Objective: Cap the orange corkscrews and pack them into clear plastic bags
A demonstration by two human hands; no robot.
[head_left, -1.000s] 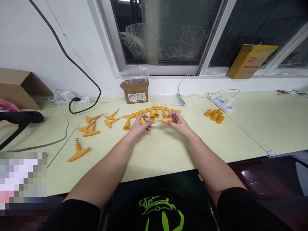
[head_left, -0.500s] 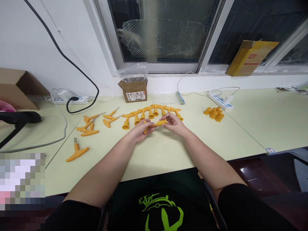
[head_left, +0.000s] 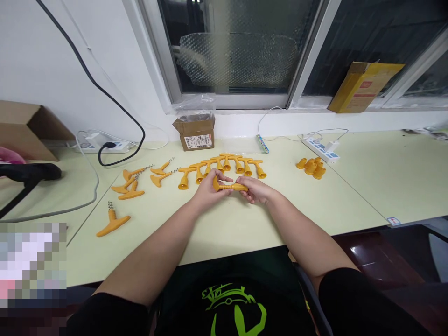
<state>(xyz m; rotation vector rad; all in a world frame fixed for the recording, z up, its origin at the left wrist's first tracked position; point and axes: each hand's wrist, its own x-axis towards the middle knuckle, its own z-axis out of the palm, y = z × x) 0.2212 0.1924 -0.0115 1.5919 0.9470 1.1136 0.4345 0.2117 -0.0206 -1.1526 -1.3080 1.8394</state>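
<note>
Between my hands, above the table, lies a yellow corkscrew (head_left: 224, 186) held sideways, its T-handle to the left and a bell-shaped cap (head_left: 240, 186) at its right end. My left hand (head_left: 209, 190) is closed around the T-handle. With thumb and fingers, my right hand (head_left: 257, 189) grips the cap. Just beyond stands a curved row of capped corkscrews (head_left: 227, 162), bells down. To the left lie several corkscrews (head_left: 133, 191) with bare metal spirals. One more bare corkscrew (head_left: 114, 221) rests nearer me. At the right sits a cluster of loose yellow caps (head_left: 314, 167).
A small open cardboard box (head_left: 196, 133) stands against the wall. Power strips lie at the back left (head_left: 115, 146) and back right (head_left: 322, 148), with cables. A black cable (head_left: 115, 98) hangs on the left. A larger carton (head_left: 21, 126) stands at far left.
Both hands have come slightly nearer to me. The right hand has turned, its fingers now wrapped farther around the cap. The handle has rotated in my left hand.
</note>
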